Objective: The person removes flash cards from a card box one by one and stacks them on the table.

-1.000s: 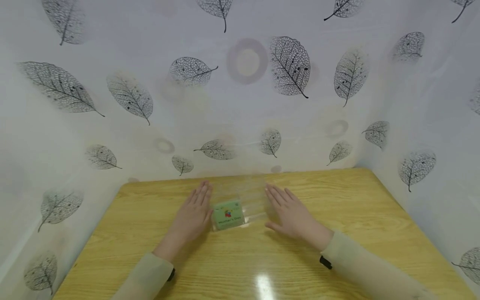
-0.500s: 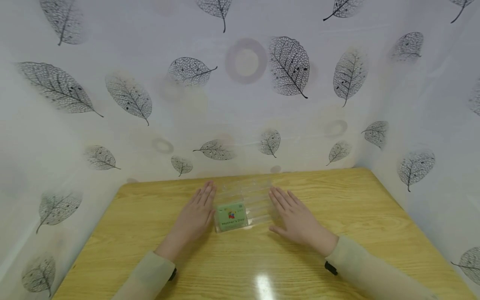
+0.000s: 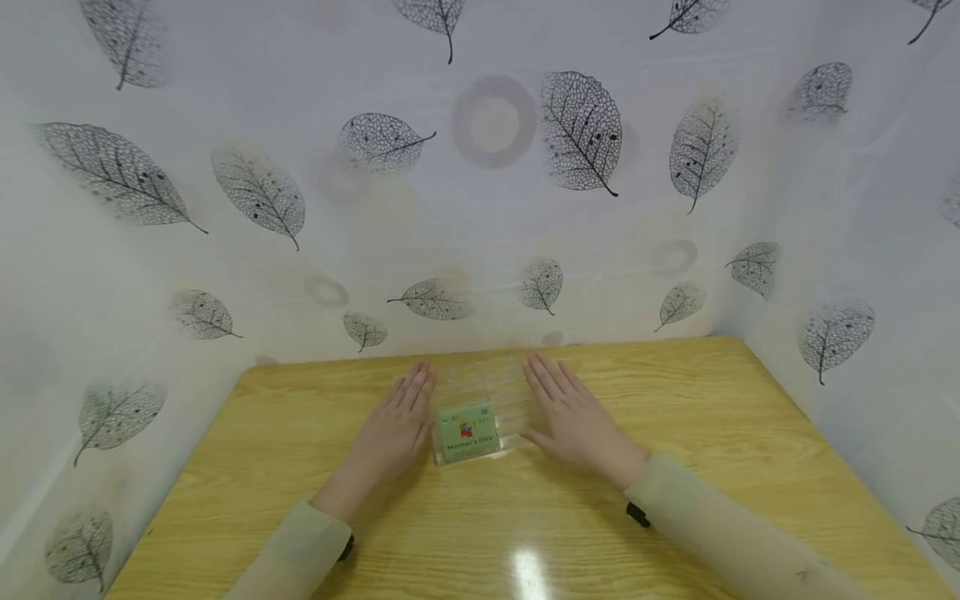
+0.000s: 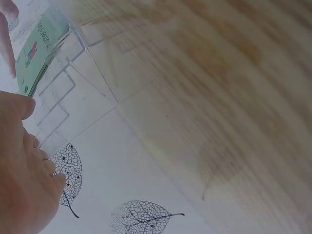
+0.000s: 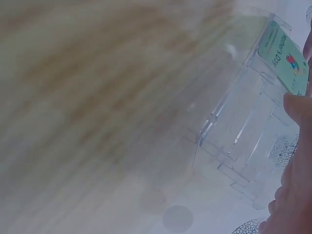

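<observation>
A clear plastic tiered holder (image 3: pixel 512 398) stands on the wooden table between both hands. Green cards (image 3: pixel 468 432) printed "Mother's Day" sit in its front left slot; their stacked edges show in the left wrist view. My left hand (image 3: pixel 392 427) lies along the holder's left side, fingers together and pointing away, thumb close to the cards. On the other side, my right hand (image 3: pixel 573 421) has its fingers extended at the holder's right edge, with the thumb near the front corner. In the right wrist view, the holder's stepped slots (image 5: pixel 243 131) show no cards beside the green one.
The wooden table (image 3: pixel 315 467) reaches back to a white curtain (image 3: pixel 480 217) with black leaf prints, which also encloses both sides. A bright light reflection falls on the tabletop near the front.
The holder with its cards has shifted slightly right, and my left hand has followed it. My right hand first drew right, then moved back left against the holder's side.
</observation>
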